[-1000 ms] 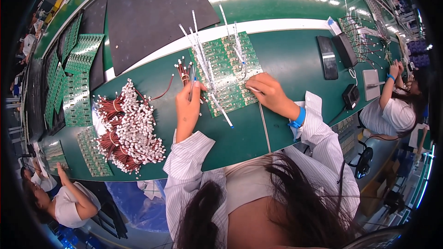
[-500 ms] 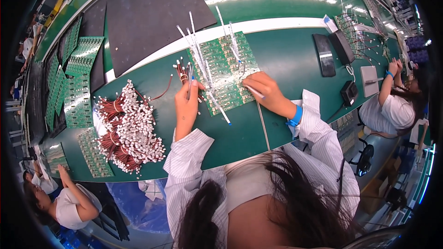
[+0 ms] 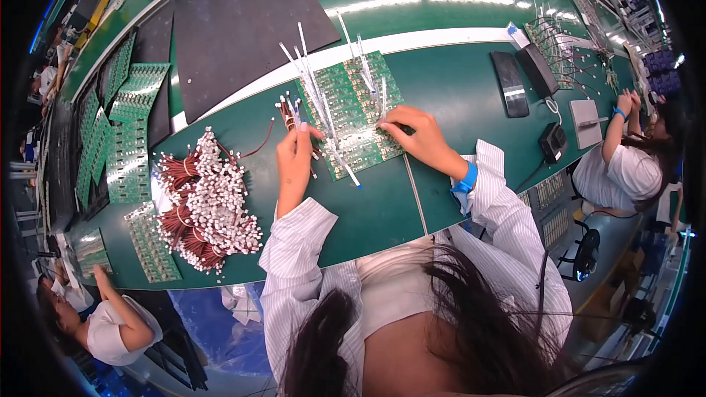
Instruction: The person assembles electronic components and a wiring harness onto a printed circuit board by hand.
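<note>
A panel of green circuit boards point(image 3: 349, 92) lies on the bench in front of me. Several thin white flat cables point(image 3: 316, 92) with blue ends rise from it in two rows. My right hand point(image 3: 419, 136) is at the panel's right side, thumb and forefinger pinched at the foot of an upright white flat cable. At the left edge, my left hand point(image 3: 296, 162) is closed, with blue-ended white flat cables showing at its fingertips. Just behind it sits a small bundle of red and black wires point(image 3: 287, 110); the fingers hide part of it.
A large heap of red-brown wires with white connectors point(image 3: 213, 198) lies to the left. Beyond it lean several green circuit panels point(image 3: 129, 154). A dark mat point(image 3: 250, 22) is at the back. Black boxes point(image 3: 510, 84) and a wired board stand right. Co-workers sit on both sides.
My right hand has moved slightly up and left. The white flat cable that slanted across its fingers now stands upright at the panel. The left hand has shifted slightly left, staying near the wire bundle.
</note>
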Motion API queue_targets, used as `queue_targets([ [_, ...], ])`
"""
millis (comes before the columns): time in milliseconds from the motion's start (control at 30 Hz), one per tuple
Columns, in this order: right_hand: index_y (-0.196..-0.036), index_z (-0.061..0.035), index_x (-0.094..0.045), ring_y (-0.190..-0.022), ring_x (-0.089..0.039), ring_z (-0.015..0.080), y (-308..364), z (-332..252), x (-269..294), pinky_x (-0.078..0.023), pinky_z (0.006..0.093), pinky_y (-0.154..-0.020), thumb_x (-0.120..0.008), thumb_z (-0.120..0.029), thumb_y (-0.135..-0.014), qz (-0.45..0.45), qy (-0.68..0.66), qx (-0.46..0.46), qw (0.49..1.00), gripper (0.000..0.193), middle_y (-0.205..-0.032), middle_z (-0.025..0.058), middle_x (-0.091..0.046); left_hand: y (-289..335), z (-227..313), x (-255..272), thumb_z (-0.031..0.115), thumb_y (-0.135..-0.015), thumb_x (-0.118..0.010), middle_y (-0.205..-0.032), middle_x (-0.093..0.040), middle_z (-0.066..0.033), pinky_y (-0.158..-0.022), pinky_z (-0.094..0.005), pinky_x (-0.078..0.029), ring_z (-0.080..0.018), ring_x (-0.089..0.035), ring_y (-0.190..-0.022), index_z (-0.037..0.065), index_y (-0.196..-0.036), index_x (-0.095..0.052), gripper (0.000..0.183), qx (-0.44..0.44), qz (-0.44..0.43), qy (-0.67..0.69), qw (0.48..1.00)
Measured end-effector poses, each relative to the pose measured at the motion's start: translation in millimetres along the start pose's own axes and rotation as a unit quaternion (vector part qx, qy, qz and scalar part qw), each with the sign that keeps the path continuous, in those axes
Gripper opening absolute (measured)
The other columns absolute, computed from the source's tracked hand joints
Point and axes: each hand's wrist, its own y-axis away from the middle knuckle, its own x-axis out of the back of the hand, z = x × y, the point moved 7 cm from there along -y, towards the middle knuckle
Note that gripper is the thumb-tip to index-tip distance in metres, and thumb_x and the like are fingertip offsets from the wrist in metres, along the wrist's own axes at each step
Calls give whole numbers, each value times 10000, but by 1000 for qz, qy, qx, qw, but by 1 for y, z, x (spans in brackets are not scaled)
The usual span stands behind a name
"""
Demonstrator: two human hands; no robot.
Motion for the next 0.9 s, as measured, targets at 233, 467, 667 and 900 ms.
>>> queue_targets([
  [233,-1023,-71,-576,-929,-522,282,13,-22,-2,-412,357,-798,-725,-177,-671,-74,116,133,982,397,-1003,83,-555,-3,-4,3,291,-953,-406,-499,-309,73,-410,-214,-187,-17,-264,-440,11,-772,-592,382,-3,5,44,999],
  [467,-1106,-80,-505,-968,-502,277,13,-28,-4,-414,364,-796,-734,-231,-639,-107,151,142,973,542,-1085,70,-503,0,21,-4,279,-970,-359,-507,-246,67,-397,-211,-168,-31,-209,-426,7,-799,-517,358,9,-34,151,988],
  [667,-1136,-82,-492,-999,-496,303,0,-20,-9,-408,376,-839,-721,-187,-659,-69,167,150,972,539,-1124,85,-500,10,71,-15,277,-967,-365,-514,-272,62,-402,-218,-181,-34,-234,-431,-17,-793,-547,387,-47,-85,176,980],
  [900,-1181,-64,-479,-1068,-489,295,-22,-73,25,-370,376,-922,-604,-107,-780,-58,71,178,980,422,-1190,111,-498,21,85,-47,276,-965,-369,-501,-329,49,-425,-222,-201,-40,-274,-455,-18,-763,-588,418,-50,-194,64,978],
])
